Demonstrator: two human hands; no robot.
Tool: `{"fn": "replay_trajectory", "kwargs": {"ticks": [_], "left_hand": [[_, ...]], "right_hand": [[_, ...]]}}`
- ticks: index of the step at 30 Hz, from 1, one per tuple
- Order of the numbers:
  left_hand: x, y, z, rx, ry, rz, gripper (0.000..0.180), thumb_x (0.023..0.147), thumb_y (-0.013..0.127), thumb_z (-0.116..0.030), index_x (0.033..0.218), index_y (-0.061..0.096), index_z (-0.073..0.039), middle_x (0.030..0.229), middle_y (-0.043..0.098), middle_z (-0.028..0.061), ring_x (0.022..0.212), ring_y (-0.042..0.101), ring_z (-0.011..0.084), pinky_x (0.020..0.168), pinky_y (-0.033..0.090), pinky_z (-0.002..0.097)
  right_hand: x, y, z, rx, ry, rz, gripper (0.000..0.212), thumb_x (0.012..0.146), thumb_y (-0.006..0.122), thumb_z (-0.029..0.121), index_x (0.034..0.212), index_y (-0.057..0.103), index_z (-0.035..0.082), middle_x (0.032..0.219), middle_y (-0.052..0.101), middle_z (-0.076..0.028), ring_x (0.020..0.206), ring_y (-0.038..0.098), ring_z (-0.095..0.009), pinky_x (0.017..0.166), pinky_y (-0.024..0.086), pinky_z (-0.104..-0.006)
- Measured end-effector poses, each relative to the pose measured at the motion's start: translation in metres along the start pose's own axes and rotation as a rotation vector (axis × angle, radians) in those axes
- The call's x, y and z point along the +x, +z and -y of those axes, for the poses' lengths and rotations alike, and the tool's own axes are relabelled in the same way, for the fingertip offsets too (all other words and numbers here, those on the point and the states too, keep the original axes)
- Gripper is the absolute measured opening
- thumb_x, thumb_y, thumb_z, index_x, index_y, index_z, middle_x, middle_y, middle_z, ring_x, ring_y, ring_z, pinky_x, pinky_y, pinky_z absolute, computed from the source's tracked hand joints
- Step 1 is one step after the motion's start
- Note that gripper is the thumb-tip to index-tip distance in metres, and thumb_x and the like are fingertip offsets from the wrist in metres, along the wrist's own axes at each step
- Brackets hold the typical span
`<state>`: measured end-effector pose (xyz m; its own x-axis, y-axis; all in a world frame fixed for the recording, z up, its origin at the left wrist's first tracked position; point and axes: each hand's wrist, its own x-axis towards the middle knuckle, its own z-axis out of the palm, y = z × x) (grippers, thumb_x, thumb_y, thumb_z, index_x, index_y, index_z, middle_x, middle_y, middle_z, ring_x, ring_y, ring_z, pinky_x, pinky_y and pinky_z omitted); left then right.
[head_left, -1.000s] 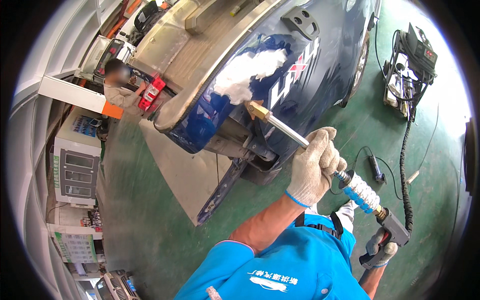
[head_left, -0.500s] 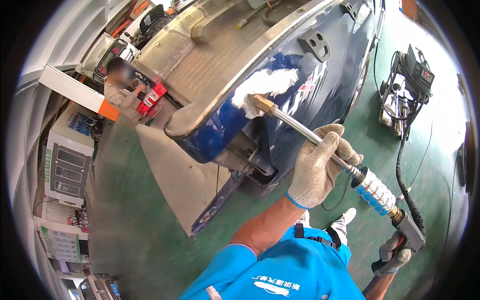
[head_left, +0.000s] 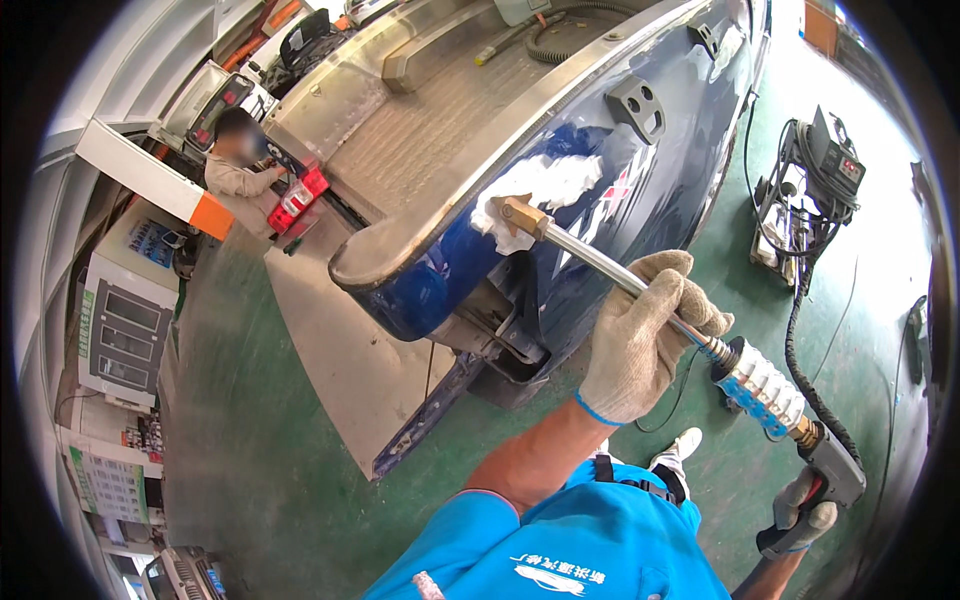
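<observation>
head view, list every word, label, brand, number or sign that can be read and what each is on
I won't copy out wording; the marks are:
White lettering, readable, on the blue shirt, beside a white car-shaped emblem.
White-and-red decal on the dark blue vehicle panel: glare, not fully readable.
Green strip by the grey cabinet: too small.
Wall poster: too small.
Red display on the black machine: too small.

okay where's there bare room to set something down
Green floor between the pale lowered panel and the white cabinet; also the truck bed's ridged floor, left of the corrugated hose. Crowded: around the equipment cart, with its cables and black hose.
</observation>
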<state>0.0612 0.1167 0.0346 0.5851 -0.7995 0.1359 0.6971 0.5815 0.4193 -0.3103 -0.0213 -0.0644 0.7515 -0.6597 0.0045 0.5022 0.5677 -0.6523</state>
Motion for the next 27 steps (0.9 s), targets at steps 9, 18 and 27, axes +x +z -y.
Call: {"fn": "replay_trajectory", "kwargs": {"ticks": [9,18,27], "left_hand": [[0.003,-0.002,0.002,0.056,0.030,0.006,0.026,0.107,0.047,-0.017,0.128,0.056,-0.005,0.088,0.067,0.0103,0.090,0.070,0.0247,0.096,0.057,0.0523],[0.009,0.001,0.005,0.107,0.076,-0.006,0.028,0.108,0.045,-0.019,0.129,0.057,-0.006,0.089,0.069,0.0103,0.091,0.070,0.0262,0.095,0.057,0.0540],[0.014,0.010,0.004,0.091,0.111,-0.056,0.023,0.106,0.051,-0.012,0.126,0.053,-0.002,0.092,0.069,0.0134,0.088,0.072,0.0239,0.087,0.063,0.0423]], "right_hand": [[-0.003,-0.022,0.011,0.008,0.061,0.037,0.067,0.075,0.080,0.018,0.121,0.046,-0.016,0.073,0.061,-0.022,0.037,0.048,-0.024,0.034,0.041,-0.0344],[0.024,0.025,0.027,-0.107,0.016,-0.037,0.049,0.079,0.082,0.035,0.088,0.055,-0.005,0.047,0.049,-0.007,0.031,0.043,-0.017,0.031,0.037,-0.0286],[0.037,0.013,0.037,-0.112,0.101,0.025,0.047,0.082,0.080,0.036,0.089,0.055,-0.004,0.046,0.048,-0.007,0.032,0.043,-0.017,0.031,0.037,-0.0293]]}}
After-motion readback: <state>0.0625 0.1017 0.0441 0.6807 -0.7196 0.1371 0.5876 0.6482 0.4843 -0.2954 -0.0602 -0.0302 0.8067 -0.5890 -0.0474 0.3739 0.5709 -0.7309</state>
